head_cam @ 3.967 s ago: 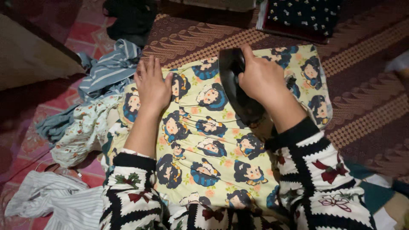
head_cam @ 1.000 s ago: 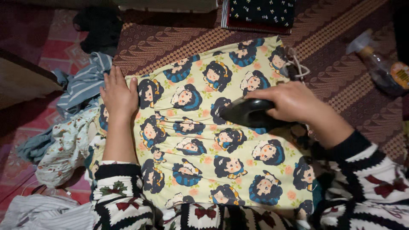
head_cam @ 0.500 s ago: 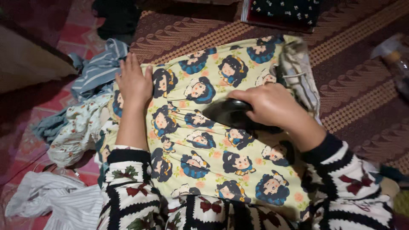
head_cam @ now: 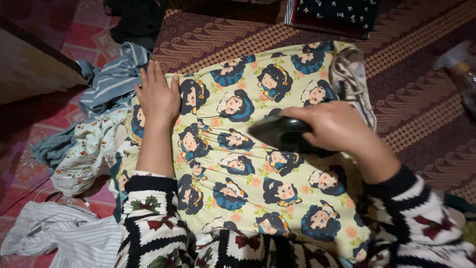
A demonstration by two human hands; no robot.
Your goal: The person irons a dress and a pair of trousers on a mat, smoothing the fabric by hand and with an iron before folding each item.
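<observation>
Yellow cotton-like cloth printed w/ dark-haired cartoon girl faces (head_cam: 238, 164) lies spread flat on a brown patterned woven mat (head_cam: 421, 99), centre of view, its near edge running under the person's black-white-red patterned knit sleeves (head_cam: 148, 223). Right hand (head_cam: 339, 126) is wrapped around the handle of a black clothes iron (head_cam: 277, 131); fingers closed firmly over it, iron's pointed nose aimed toward the left, soleplate resting on the cloth approx. mid-fabric. Left hand (head_cam: 157, 94) lies palm down, fingers straight and close together, pressing the cloth's left edge flat; it holds nothing.

Just beyond the right hand, a coiled whitish cord (head_cam: 347, 74) sits on the cloth's far right corner. Left of the cloth: a crumpled heap incl. a blue-grey striped garment (head_cam: 116, 79) and a pale floral-print garment (head_cam: 87, 154), touching the cloth's edge. Nearer the bottom left, a white thin-striped shirt (head_cam: 64, 238) lies on the red patterned floor covering (head_cam: 29, 129). At top, a dark navy folded fabric w/ small white print (head_cam: 337, 12) rests on the mat, apart from the cloth. Far right, a blurred bottle-like object (head_cam: 458, 64); can't tell what exactly.
</observation>
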